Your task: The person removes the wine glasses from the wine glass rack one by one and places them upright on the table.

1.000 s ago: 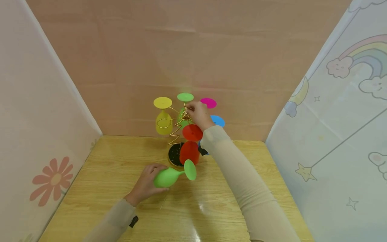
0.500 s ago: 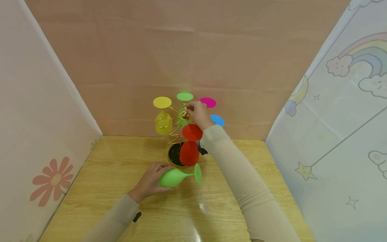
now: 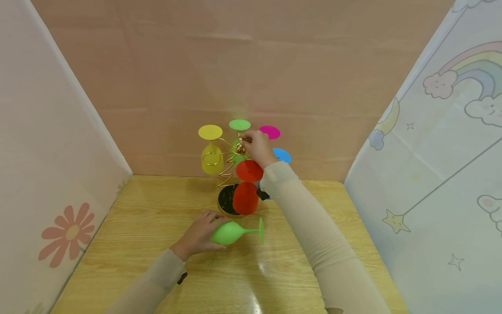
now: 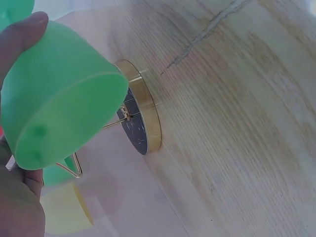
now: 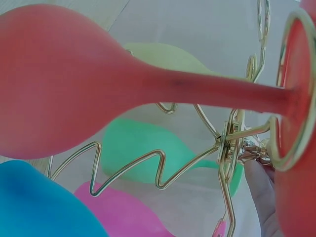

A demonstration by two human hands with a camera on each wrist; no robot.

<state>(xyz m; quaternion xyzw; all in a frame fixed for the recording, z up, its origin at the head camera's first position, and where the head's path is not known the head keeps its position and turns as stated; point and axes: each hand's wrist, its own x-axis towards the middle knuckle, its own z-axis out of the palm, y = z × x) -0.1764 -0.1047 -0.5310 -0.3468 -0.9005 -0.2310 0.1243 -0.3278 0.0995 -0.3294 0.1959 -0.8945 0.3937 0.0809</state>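
My left hand (image 3: 199,235) grips a light green plastic wine glass (image 3: 227,233) by its bowl. The glass lies sideways in front of the rack, foot to the right; in the left wrist view the open mouth of its bowl (image 4: 74,123) faces the camera. At the top of a gold wire glass rack (image 3: 226,175), my right hand (image 3: 259,147) pinches the gold knob (image 5: 264,152) between thumb and fingers. Upside down in the rack hang a red glass (image 3: 245,198), a yellow glass (image 3: 212,164), another green one (image 5: 143,153), a magenta one (image 5: 121,212) and a blue one (image 5: 39,207).
The rack's round black base (image 3: 226,199) with a gold rim stands toward the back of the wooden table (image 3: 157,200). A wire loop (image 3: 212,153) juts out at front left, overlapping the yellow glass. Printed cloth walls (image 3: 427,174) enclose the table.
My left hand has shifted a little to the right with the green wine glass. The glass's foot has swung round and is now seen nearly edge-on. The right hand stays at the knob.
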